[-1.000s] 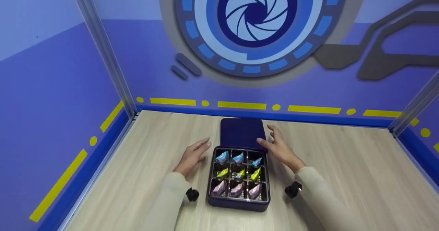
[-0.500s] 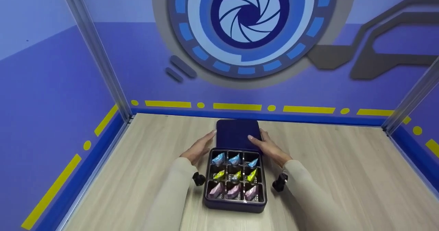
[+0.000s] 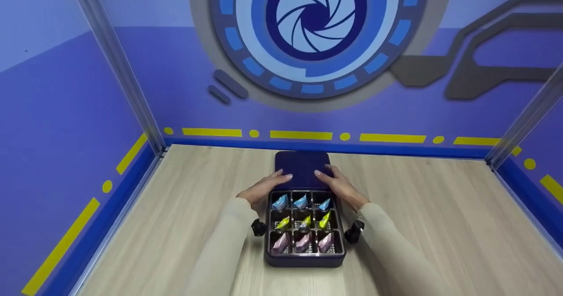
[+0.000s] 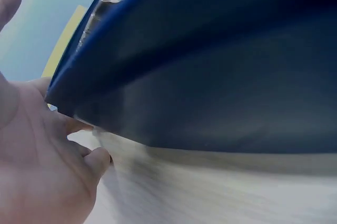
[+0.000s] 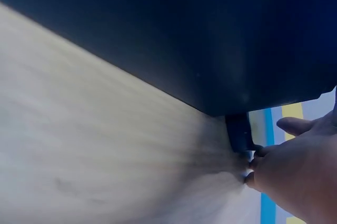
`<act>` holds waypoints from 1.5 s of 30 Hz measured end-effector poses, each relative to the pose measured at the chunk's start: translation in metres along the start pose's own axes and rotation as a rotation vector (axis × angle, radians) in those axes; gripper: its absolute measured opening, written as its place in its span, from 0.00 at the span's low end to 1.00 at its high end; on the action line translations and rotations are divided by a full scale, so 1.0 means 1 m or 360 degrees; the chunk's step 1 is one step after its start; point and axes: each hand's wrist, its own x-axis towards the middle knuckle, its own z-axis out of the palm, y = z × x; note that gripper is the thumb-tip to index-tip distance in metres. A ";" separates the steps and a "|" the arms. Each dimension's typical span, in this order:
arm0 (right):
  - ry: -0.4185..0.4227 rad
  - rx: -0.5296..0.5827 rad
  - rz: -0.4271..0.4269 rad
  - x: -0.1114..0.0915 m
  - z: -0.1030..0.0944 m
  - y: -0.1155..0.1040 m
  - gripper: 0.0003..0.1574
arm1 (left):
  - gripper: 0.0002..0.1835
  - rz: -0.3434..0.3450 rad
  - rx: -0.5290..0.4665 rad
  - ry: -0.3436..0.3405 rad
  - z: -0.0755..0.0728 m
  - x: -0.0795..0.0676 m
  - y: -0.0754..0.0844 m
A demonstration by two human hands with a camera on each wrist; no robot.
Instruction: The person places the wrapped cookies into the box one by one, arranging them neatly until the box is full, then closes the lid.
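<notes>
A dark blue tin box (image 3: 304, 260) sits uncovered on the table, a divided tray inside it. Its compartments hold foil-wrapped candies: blue (image 3: 300, 202) in the far row, yellow (image 3: 324, 220) in the middle, pink (image 3: 303, 242) in the near row. Directly behind the box lies the dark blue lid (image 3: 303, 166). My left hand (image 3: 261, 189) grips the lid's left edge, thumb on top. At the opposite edge my right hand (image 3: 345, 189) grips it likewise. In both wrist views the box's side wall (image 4: 221, 92) hides much of the lid.
The pale wood-grain table (image 3: 431, 212) extends to both sides of the box. A blue printed wall panel (image 3: 184, 85) rises close behind the lid. Metal corner posts (image 3: 116, 63) stand at left and right. A black wrist camera (image 3: 258, 227) is close to the box's left side.
Both hands have moved inward to the lid. The left came in from beside the box and set its thumb on the lid's left edge. Box and candies look unchanged.
</notes>
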 end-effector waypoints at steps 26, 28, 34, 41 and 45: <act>0.0428 0.0309 -0.0471 -0.009 -0.011 -0.025 0.38 | 0.46 0.0450 -0.0002 0.0939 -0.005 0.000 0.031; 0.0427 0.0276 -0.0504 -0.016 -0.015 -0.030 0.40 | 0.44 0.0445 -0.0054 0.0936 -0.004 -0.005 0.035; 0.0342 0.0218 -0.0480 -0.043 -0.026 -0.039 0.46 | 0.43 0.0385 -0.0150 0.0820 -0.004 -0.025 0.044; 0.0287 0.0119 -0.0399 -0.074 -0.030 -0.048 0.54 | 0.40 0.0451 -0.0097 0.0646 -0.001 -0.050 0.046; 0.0248 0.0096 -0.0394 -0.093 -0.029 -0.051 0.56 | 0.42 0.0492 -0.0117 0.0556 0.001 -0.064 0.041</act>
